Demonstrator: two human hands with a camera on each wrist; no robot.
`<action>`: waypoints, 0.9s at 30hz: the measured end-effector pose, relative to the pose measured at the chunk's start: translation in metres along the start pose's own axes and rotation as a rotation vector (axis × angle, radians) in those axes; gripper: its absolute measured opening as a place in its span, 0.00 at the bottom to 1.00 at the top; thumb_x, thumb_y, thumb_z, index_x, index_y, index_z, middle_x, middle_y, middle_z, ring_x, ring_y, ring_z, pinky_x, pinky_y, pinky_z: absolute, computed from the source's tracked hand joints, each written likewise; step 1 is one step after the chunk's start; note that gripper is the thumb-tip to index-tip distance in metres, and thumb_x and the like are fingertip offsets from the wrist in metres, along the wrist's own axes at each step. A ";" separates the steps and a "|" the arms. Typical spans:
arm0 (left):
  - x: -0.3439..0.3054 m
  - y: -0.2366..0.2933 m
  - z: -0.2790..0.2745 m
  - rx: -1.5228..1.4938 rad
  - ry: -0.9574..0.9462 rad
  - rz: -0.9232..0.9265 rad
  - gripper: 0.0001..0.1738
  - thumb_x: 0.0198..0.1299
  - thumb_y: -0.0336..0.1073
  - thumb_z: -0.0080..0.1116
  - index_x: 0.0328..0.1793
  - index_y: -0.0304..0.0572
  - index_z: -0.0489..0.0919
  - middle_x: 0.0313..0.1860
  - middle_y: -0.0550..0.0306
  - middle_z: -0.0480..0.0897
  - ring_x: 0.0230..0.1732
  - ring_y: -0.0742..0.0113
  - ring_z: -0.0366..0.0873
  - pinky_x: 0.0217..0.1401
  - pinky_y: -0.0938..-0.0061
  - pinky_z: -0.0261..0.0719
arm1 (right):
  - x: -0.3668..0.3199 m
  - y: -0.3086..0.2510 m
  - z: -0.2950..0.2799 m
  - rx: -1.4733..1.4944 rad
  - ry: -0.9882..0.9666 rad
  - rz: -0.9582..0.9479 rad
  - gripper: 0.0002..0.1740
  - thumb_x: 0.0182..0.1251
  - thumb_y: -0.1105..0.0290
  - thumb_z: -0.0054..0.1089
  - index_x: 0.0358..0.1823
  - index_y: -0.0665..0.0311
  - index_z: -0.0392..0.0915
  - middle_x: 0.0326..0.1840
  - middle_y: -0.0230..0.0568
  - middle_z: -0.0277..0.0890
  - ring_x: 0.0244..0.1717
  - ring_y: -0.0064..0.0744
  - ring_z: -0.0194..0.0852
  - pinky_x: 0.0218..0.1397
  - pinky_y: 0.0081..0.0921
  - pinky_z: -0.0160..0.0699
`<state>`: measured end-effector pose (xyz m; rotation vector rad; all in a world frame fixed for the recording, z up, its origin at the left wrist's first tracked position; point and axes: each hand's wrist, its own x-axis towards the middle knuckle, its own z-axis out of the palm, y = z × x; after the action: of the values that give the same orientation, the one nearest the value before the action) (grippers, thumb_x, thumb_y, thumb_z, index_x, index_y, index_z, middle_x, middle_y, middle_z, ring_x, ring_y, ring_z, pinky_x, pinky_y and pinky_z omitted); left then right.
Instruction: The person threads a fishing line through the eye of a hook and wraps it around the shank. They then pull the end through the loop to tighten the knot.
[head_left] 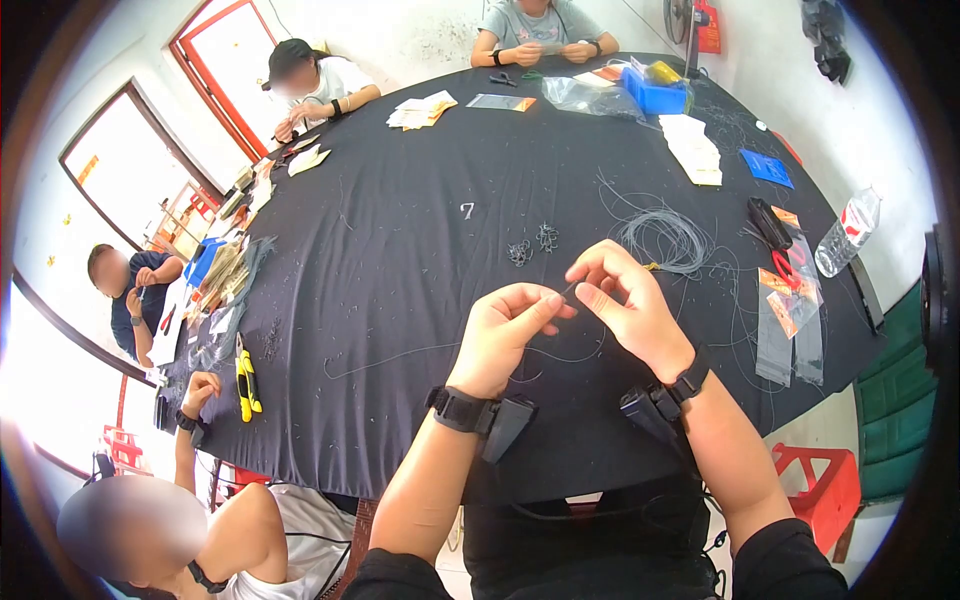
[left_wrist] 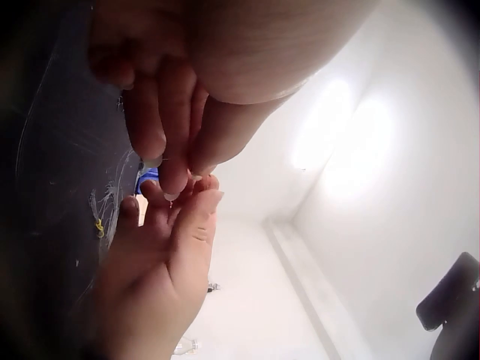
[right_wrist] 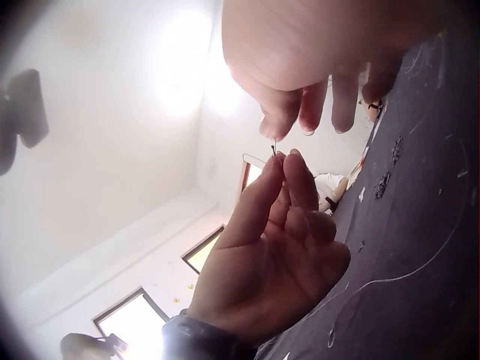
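The left hand pinches a tiny dark bit. The right hand pinches it too. It sits between both hands' fingertips, over the black table.

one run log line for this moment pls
left hand: pinches small dark piece | right hand: pinches same piece | line coil: on black tablecloth, beyond right hand

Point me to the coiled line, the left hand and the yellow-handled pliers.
Coiled line point(head_left: 686, 243): head view, on its looped strands.
Left hand point(head_left: 507, 332): head view, middle of the hand.
Yellow-handled pliers point(head_left: 244, 382): head view, on a handle.
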<state>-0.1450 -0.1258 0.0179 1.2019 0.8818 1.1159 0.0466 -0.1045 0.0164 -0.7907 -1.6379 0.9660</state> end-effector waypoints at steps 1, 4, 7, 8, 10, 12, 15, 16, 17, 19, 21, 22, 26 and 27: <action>0.000 0.000 0.000 -0.012 0.015 0.014 0.10 0.69 0.39 0.62 0.46 0.40 0.83 0.41 0.56 0.88 0.37 0.77 0.78 0.43 0.81 0.75 | 0.000 0.002 0.001 0.070 0.014 0.041 0.05 0.69 0.69 0.65 0.38 0.61 0.79 0.43 0.26 0.73 0.39 0.16 0.72 0.38 0.17 0.67; 0.000 0.001 -0.003 -0.045 0.061 0.051 0.09 0.69 0.38 0.61 0.46 0.40 0.83 0.41 0.55 0.87 0.39 0.75 0.79 0.46 0.79 0.76 | -0.003 0.012 0.001 0.195 -0.035 0.124 0.06 0.69 0.67 0.65 0.40 0.61 0.79 0.43 0.25 0.73 0.41 0.15 0.71 0.39 0.17 0.66; 0.001 -0.001 -0.004 -0.066 0.099 0.069 0.09 0.69 0.38 0.61 0.46 0.40 0.82 0.42 0.55 0.87 0.40 0.75 0.79 0.48 0.78 0.76 | -0.004 0.010 0.004 0.151 -0.118 0.111 0.06 0.69 0.67 0.65 0.39 0.61 0.79 0.41 0.26 0.73 0.39 0.16 0.71 0.38 0.17 0.66; 0.001 -0.001 -0.004 -0.066 0.106 0.068 0.09 0.70 0.38 0.61 0.46 0.40 0.82 0.43 0.55 0.87 0.41 0.75 0.79 0.49 0.77 0.76 | -0.004 0.008 0.004 0.090 -0.139 0.106 0.06 0.68 0.67 0.66 0.38 0.62 0.79 0.40 0.27 0.73 0.38 0.16 0.72 0.37 0.17 0.66; 0.002 -0.003 -0.005 -0.087 0.115 0.079 0.09 0.70 0.38 0.61 0.46 0.41 0.83 0.44 0.55 0.87 0.42 0.74 0.80 0.50 0.77 0.76 | -0.005 0.003 0.005 -0.031 -0.179 0.095 0.07 0.68 0.67 0.66 0.36 0.62 0.79 0.39 0.28 0.73 0.37 0.17 0.72 0.37 0.18 0.66; 0.003 -0.006 -0.005 -0.130 0.118 0.103 0.09 0.70 0.38 0.61 0.47 0.41 0.83 0.45 0.54 0.87 0.43 0.74 0.80 0.51 0.77 0.76 | -0.005 0.001 0.007 -0.093 -0.192 0.082 0.07 0.66 0.67 0.68 0.36 0.61 0.81 0.38 0.28 0.74 0.34 0.19 0.74 0.37 0.19 0.68; 0.003 -0.005 -0.005 -0.141 0.119 0.112 0.09 0.70 0.39 0.61 0.47 0.42 0.83 0.48 0.53 0.87 0.46 0.73 0.81 0.54 0.75 0.76 | -0.007 -0.004 0.011 -0.105 -0.247 0.126 0.07 0.65 0.66 0.68 0.38 0.61 0.83 0.39 0.29 0.76 0.35 0.20 0.75 0.38 0.20 0.70; 0.003 -0.005 -0.005 -0.146 0.119 0.112 0.09 0.70 0.39 0.61 0.47 0.42 0.83 0.48 0.53 0.87 0.46 0.73 0.80 0.55 0.75 0.75 | -0.007 -0.004 0.012 -0.089 -0.272 0.134 0.07 0.65 0.66 0.68 0.39 0.61 0.83 0.40 0.29 0.77 0.36 0.20 0.76 0.38 0.21 0.71; 0.003 -0.005 -0.005 -0.150 0.119 0.112 0.09 0.70 0.39 0.61 0.47 0.43 0.83 0.48 0.53 0.87 0.47 0.74 0.80 0.56 0.75 0.75 | -0.008 -0.004 0.013 -0.073 -0.298 0.143 0.07 0.65 0.66 0.68 0.39 0.61 0.84 0.40 0.29 0.79 0.36 0.21 0.76 0.39 0.21 0.72; 0.003 -0.004 -0.005 -0.160 0.128 0.108 0.09 0.70 0.39 0.61 0.47 0.42 0.83 0.48 0.53 0.87 0.48 0.73 0.80 0.57 0.73 0.74 | -0.009 -0.001 0.015 -0.026 -0.324 0.087 0.08 0.64 0.66 0.69 0.40 0.61 0.84 0.42 0.31 0.81 0.38 0.22 0.77 0.40 0.22 0.72; 0.003 -0.002 -0.005 -0.171 0.145 0.101 0.10 0.70 0.39 0.62 0.45 0.40 0.84 0.47 0.53 0.87 0.49 0.72 0.79 0.60 0.71 0.74 | -0.009 -0.003 0.016 -0.029 -0.351 0.045 0.08 0.64 0.68 0.68 0.42 0.62 0.85 0.44 0.34 0.84 0.42 0.25 0.78 0.42 0.24 0.74; 0.003 -0.003 -0.006 -0.169 0.155 0.102 0.10 0.70 0.39 0.62 0.46 0.41 0.84 0.47 0.53 0.88 0.49 0.72 0.79 0.59 0.72 0.73 | -0.009 -0.007 0.016 -0.029 -0.363 0.049 0.08 0.65 0.69 0.67 0.43 0.62 0.86 0.44 0.35 0.84 0.42 0.25 0.79 0.43 0.24 0.74; 0.004 -0.007 -0.011 -0.162 0.213 0.084 0.10 0.70 0.40 0.62 0.46 0.43 0.84 0.46 0.56 0.88 0.46 0.75 0.78 0.55 0.75 0.73 | -0.009 -0.007 0.015 0.023 -0.402 0.041 0.08 0.65 0.73 0.65 0.44 0.64 0.87 0.44 0.36 0.84 0.44 0.28 0.79 0.48 0.26 0.76; 0.004 -0.008 -0.012 -0.161 0.231 0.075 0.10 0.70 0.40 0.62 0.47 0.43 0.85 0.46 0.57 0.88 0.45 0.76 0.78 0.53 0.76 0.73 | -0.009 -0.006 0.015 0.049 -0.410 0.034 0.08 0.66 0.73 0.64 0.44 0.64 0.87 0.43 0.36 0.84 0.45 0.28 0.79 0.49 0.26 0.76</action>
<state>-0.1542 -0.1183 0.0085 0.9935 0.9081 1.3799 0.0344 -0.1176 0.0156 -0.6144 -1.9448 1.2478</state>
